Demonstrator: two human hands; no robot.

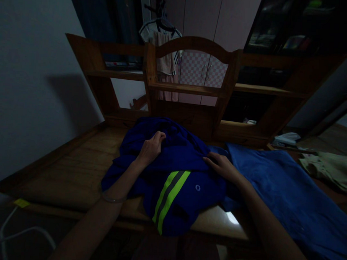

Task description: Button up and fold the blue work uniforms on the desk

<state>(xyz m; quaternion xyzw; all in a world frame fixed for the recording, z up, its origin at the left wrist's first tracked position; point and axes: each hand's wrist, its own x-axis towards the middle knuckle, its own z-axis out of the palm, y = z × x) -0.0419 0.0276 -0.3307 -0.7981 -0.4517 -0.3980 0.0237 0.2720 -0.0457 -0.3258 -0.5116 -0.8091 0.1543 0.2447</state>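
Note:
A dark blue work garment (172, 160) lies crumpled on the wooden desk (71, 160). One part of it carries a yellow-green reflective band with a grey middle stripe, and a small pale ring mark sits beside the band. My left hand (151, 148), with a bangle at the wrist, pinches the cloth near the middle of the pile. At the garment's right edge, my right hand (220, 164) has its fingers bent over the fabric, gripping it. Whether the garment is a jacket or trousers cannot be made out among the folds.
Lighter blue cloth (263, 172) spreads over the right side. Behind the garment rises a wooden shelf unit (189, 88). Beige folded cloth (332, 169) lies at the far right. A white cable (28, 229) hangs at the lower left, and clothes on hangers (165, 49) show beyond the shelf.

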